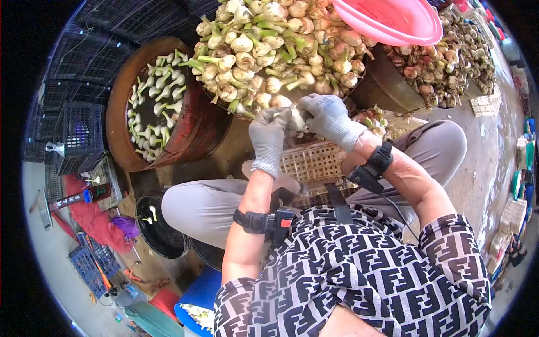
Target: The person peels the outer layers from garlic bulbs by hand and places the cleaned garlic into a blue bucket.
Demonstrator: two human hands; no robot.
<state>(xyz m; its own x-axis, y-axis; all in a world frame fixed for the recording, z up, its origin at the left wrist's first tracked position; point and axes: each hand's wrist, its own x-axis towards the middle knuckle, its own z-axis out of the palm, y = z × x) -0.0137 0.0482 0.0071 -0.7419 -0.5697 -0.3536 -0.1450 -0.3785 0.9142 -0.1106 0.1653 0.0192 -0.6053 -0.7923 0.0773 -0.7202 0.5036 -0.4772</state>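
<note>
Both hands wear pale grey gloves and meet in front of the heap. A whitish garlic bulb (294, 122) is between them, partly covered by fingers. My left hand (268, 139) is closed on its left side, thumb and fingers pressed together. From the right, my right hand (330, 119) curls its fingers round the same bulb; a small blade, if any, cannot be made out. Just beyond the hands rises a large pile of garlic bulbs (264, 50) with green and tan stems. Under the hands, between the knees, is a cream perforated crate (311, 161).
At left stands a rusty drum (196, 126) with trimmed white bulbs inside. A pink basin (393, 19) rests over the pile's right side, near browner garlic (449, 67). A black bucket (160, 236) and a blue bucket (193, 300) sit low left. Dark crates (73, 135) line the left wall.
</note>
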